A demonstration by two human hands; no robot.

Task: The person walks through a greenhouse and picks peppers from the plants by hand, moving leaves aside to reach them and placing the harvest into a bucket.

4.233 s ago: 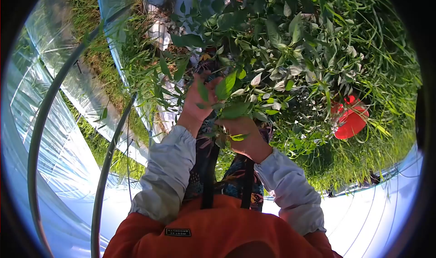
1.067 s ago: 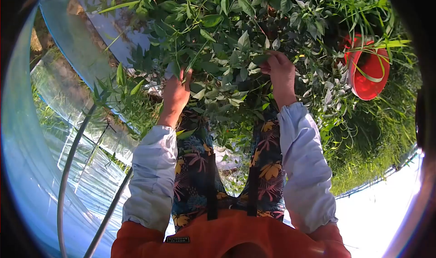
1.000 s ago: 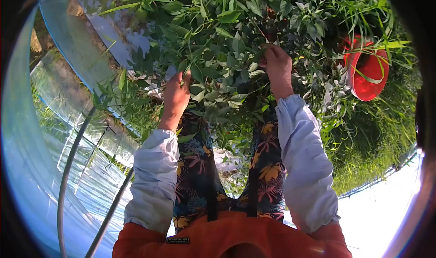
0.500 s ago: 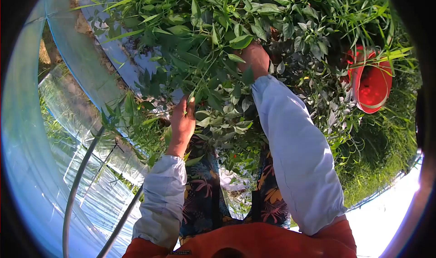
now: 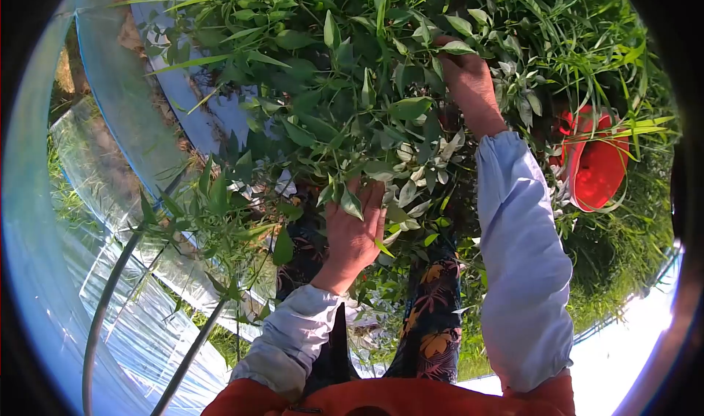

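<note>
My left hand [image 5: 355, 233] reaches into the lower front of leafy green plants [image 5: 308, 108] that look like pepper plants. Its back faces me and the fingers are stretched out, a little apart, with leaves over the tips. Farther up and to the right, my right hand [image 5: 471, 86] is in among the foliage. A leaf [image 5: 457, 47] covers part of its fingers, so their grip is hidden. Pale, greyish leaves [image 5: 422, 170] hang between the two hands.
A red bucket [image 5: 598, 170] stands in the grass on the right, with blades across its rim. Curved poles [image 5: 117, 269] and clear plastic sheeting [image 5: 110, 145] with blue edging run along the left. Light-coloured ground sheet [image 5: 172, 71] shows beside the plants.
My left hand has moved right and down, and its fingers have spread from a pinch at a stem. My right hand has shifted right. The leaves between them have moved.
</note>
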